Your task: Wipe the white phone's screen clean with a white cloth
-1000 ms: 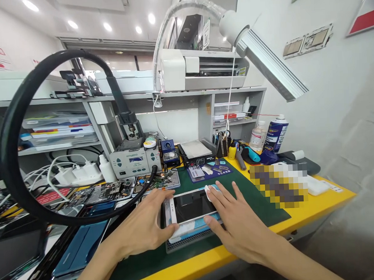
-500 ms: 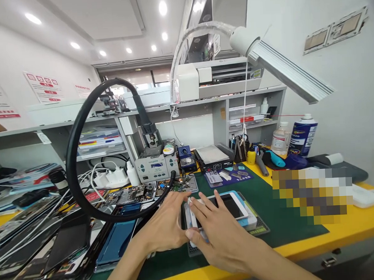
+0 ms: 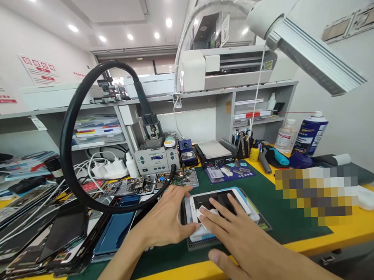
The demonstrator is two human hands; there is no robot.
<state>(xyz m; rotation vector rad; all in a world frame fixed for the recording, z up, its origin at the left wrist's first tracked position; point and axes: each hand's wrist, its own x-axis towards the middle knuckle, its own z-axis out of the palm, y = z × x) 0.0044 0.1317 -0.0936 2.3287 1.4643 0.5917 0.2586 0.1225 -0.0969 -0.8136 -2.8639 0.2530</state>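
Note:
A white phone with a dark screen lies face up on a light blue-and-white box-like block, over a dark perforated mat. My left hand steadies the phone's left end, thumb at the near edge and fingers at the far edge. My right hand is spread above the screen, its thumb held away. Under its fingertips a small white wipe is pressed on the glass rather than gripped. Part of the screen is hidden by the right fingers.
Stacked phone parts fill the left side. A thick black hose loops from the hot-air station. Opened phone boards lie behind my left hand. A spray can stands at right; a lamp hangs overhead.
My right hand has moved right and nearer, its thumb swinging away from the left hand. More of the screen and the white wipe now show. The left hand stays at the phone's left end.

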